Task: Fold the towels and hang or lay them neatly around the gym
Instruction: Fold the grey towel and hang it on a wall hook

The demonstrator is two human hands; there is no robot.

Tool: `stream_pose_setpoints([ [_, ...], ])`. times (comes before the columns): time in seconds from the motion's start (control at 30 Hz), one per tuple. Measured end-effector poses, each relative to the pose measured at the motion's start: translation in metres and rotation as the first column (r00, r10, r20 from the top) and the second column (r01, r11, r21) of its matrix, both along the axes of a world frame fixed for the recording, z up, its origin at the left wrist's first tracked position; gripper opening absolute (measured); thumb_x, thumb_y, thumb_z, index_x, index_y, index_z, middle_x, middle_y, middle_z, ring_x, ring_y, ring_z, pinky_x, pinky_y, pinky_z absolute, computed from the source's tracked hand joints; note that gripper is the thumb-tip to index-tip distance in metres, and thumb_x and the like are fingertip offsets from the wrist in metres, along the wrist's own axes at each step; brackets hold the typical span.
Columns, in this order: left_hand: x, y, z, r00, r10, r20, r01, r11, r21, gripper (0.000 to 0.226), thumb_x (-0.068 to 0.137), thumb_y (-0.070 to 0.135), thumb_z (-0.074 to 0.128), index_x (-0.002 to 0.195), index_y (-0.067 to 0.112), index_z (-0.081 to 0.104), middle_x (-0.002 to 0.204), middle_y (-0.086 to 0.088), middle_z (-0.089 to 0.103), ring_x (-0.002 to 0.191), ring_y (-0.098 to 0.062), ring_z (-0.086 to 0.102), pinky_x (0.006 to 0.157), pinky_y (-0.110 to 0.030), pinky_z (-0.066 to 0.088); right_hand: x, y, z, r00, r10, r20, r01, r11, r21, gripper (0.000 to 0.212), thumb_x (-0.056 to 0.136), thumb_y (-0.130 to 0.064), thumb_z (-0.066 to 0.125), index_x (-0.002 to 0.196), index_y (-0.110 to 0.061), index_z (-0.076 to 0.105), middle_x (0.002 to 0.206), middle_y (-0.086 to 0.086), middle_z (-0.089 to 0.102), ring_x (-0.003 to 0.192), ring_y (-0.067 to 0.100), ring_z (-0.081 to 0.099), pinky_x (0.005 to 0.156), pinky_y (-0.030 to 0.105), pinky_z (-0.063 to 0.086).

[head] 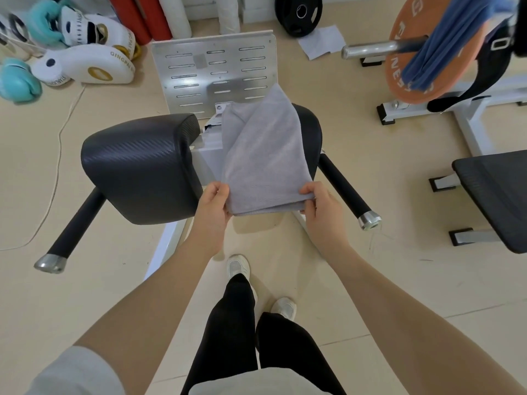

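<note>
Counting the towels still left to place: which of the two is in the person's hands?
The grey towel, pinched at its folded edge by the left hand and right hand. The blue towel already hangs over the barbell.

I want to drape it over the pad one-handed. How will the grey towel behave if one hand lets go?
The grey towel is probably floppy: it bends over the right pad. Its folded layers may slip open, since only the left hand and right hand pinch its near corners. It looks light.
</note>
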State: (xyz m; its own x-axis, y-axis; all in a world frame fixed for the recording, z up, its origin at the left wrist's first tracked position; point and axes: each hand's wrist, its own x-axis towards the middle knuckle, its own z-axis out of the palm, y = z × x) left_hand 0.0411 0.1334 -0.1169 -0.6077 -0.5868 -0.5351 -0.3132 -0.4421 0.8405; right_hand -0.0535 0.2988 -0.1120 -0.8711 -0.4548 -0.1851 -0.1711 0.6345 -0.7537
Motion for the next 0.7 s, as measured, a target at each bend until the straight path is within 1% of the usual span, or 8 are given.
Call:
stream_pose_setpoints([
  [0.1,0.002,-0.001,-0.008,0.989,-0.041,0.139,0.068,0.978,-0.195,0.019,0.097,0.026,0.040,0.082,0.017,0.048,0.083,0.004,0.045,0.081,-0.013,0.043,0.079,-0.034,0.040,-0.002,0.008,-0.013,0.989,0.128,0.080,-0.144,0.959,0.244,0.020,0.092,-0.003,0.035,0.104,-0.008,0.051,0.092,0.003,0.051,0.078,0.023,0.046,0.058,0.029,0.029],
  [0.2,0.003,-0.010,-0.017,0.943,-0.096,0.318,0.196,0.934,-0.298,0.017,0.095,0.026,0.045,0.093,0.010,0.048,0.086,-0.004,0.052,0.083,-0.022,0.050,0.077,-0.038,0.045,-0.014,0.003,-0.008,0.943,0.224,0.246,-0.320,0.812,0.489,0.026,0.093,-0.009,0.033,0.108,-0.015,0.054,0.099,0.009,0.057,0.081,0.026,0.053,0.064,0.030,0.043],
  [0.33,-0.008,-0.024,-0.011,0.858,-0.164,0.486,0.361,0.866,-0.345,0.014,0.086,0.018,0.057,0.098,0.013,0.051,0.086,0.004,0.054,0.081,-0.017,0.052,0.061,-0.022,0.038,-0.036,-0.045,0.027,0.973,0.231,-0.003,-0.226,0.952,0.208,0.025,0.095,-0.011,0.039,0.113,-0.009,0.056,0.114,0.009,0.056,0.096,0.025,0.054,0.081,0.034,0.045],
  [0.4,-0.019,-0.035,-0.003,0.883,-0.102,0.458,0.340,0.811,-0.476,0.023,0.085,0.013,0.057,0.108,0.011,0.053,0.103,0.000,0.052,0.089,-0.015,0.051,0.069,-0.022,0.038,-0.046,-0.082,0.042,0.937,0.290,-0.193,-0.277,0.957,0.091,0.026,0.094,-0.010,0.043,0.111,-0.007,0.061,0.119,0.010,0.056,0.106,0.028,0.052,0.089,0.038,0.044],
  [0.47,-0.034,-0.051,0.005,0.935,-0.059,0.349,0.268,0.761,-0.591,0.022,0.087,0.008,0.052,0.108,0.008,0.055,0.110,-0.007,0.049,0.095,-0.019,0.051,0.080,-0.026,0.040,-0.056,-0.120,0.049,0.887,0.366,-0.282,-0.354,0.930,0.096,0.029,0.095,-0.013,0.043,0.114,-0.009,0.063,0.124,0.010,0.056,0.115,0.030,0.049,0.096,0.041,0.041],
  [0.53,-0.050,-0.069,0.010,0.954,-0.097,0.283,0.267,0.703,-0.659,0.017,0.090,0.009,0.048,0.104,0.010,0.059,0.107,-0.002,0.047,0.096,-0.019,0.052,0.088,-0.029,0.044,-0.069,-0.154,0.049,0.846,0.465,-0.261,-0.405,0.878,0.253,0.032,0.097,-0.019,0.040,0.121,-0.013,0.059,0.131,0.007,0.054,0.123,0.027,0.044,0.100,0.038,0.034],
  [0.6,-0.065,-0.083,0.013,0.948,-0.171,0.270,0.314,0.645,-0.697,0.018,0.093,0.014,0.048,0.104,0.014,0.062,0.107,0.005,0.043,0.094,-0.010,0.049,0.088,-0.017,0.039,-0.082,-0.180,0.043,0.819,0.536,-0.206,-0.391,0.783,0.485,0.030,0.097,-0.021,0.041,0.121,-0.012,0.056,0.128,0.007,0.053,0.121,0.027,0.045,0.096,0.035,0.034],
  [0.7,-0.084,-0.101,0.009,0.916,-0.275,0.292,0.401,0.597,-0.695,0.023,0.094,0.017,0.049,0.110,0.013,0.065,0.115,-0.002,0.048,0.104,-0.009,0.045,0.083,0.000,0.024,-0.096,-0.199,0.035,0.849,0.500,-0.171,-0.294,0.716,0.634,0.027,0.093,-0.019,0.046,0.117,-0.007,0.052,0.124,0.011,0.052,0.117,0.029,0.048,0.088,0.034,0.036],
])
